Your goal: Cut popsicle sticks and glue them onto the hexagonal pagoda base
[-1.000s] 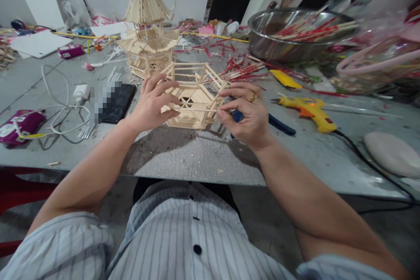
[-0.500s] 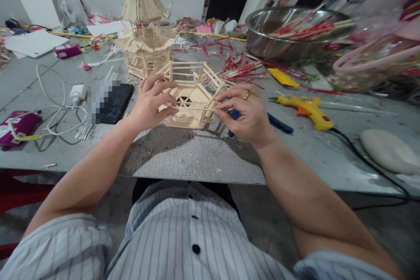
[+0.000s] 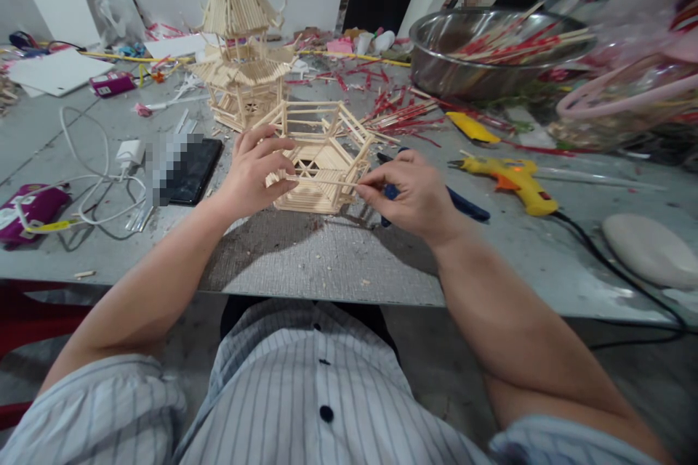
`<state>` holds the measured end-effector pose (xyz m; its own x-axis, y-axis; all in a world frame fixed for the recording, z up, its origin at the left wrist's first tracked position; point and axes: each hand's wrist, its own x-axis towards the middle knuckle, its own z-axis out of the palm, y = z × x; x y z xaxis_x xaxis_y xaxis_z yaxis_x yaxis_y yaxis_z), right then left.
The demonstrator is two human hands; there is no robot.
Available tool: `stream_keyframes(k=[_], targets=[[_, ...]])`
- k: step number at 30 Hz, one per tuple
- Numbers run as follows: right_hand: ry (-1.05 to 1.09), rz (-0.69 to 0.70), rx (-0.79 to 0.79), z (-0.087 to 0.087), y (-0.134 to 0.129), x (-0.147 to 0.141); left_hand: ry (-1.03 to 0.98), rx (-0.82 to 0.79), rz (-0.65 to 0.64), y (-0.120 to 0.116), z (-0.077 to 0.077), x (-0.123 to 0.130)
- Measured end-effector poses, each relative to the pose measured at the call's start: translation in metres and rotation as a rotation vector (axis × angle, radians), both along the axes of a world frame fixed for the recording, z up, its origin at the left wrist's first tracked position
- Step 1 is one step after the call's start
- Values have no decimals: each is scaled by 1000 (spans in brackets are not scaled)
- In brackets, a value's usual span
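Observation:
A thin wooden stick (image 3: 321, 181) spans the near side of a six-sided model frame (image 3: 310, 107) built of pale sticks. My left hand (image 3: 256, 167) pinches the stick's left end between thumb and fingers, at the frame's left corner. At the other end, my right hand (image 3: 414, 192) has thumb and forefinger closed on the stick, just right of the frame. Blue-handled pliers (image 3: 466, 205) lie partly hidden behind my right hand. Behind the frame stands a taller stick pagoda (image 3: 240, 7) with a pointed roof.
A yellow glue gun (image 3: 518, 182) with a black cord lies at right, near a pale rounded stone-like object (image 3: 648, 248). Behind are a steel basin (image 3: 463, 76) of sticks and scattered red-and-wood sticks (image 3: 400, 116). A phone (image 3: 196, 171) and white cables (image 3: 81, 182) lie left.
My right hand's raised fingers have curled inward, while its thumb and forefinger stay on the stick. My left hand has hardly moved.

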<state>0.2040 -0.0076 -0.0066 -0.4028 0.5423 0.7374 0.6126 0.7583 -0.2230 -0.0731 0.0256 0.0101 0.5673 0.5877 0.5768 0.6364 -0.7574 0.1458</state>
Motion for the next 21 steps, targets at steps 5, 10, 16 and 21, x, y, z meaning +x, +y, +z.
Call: stream_keyframes(k=[5,10,16,21], targets=[[7,17,-2,-2,0,0,3,15,2,-1,0,1],[18,27,12,-2,1,-1,19,-1,19,-1,1,2],[23,26,-26,-1,-1,-5,6,14,3,0,0,1],[6,13,-61,-1,-1,-7,5,6,3,-1,1,2]])
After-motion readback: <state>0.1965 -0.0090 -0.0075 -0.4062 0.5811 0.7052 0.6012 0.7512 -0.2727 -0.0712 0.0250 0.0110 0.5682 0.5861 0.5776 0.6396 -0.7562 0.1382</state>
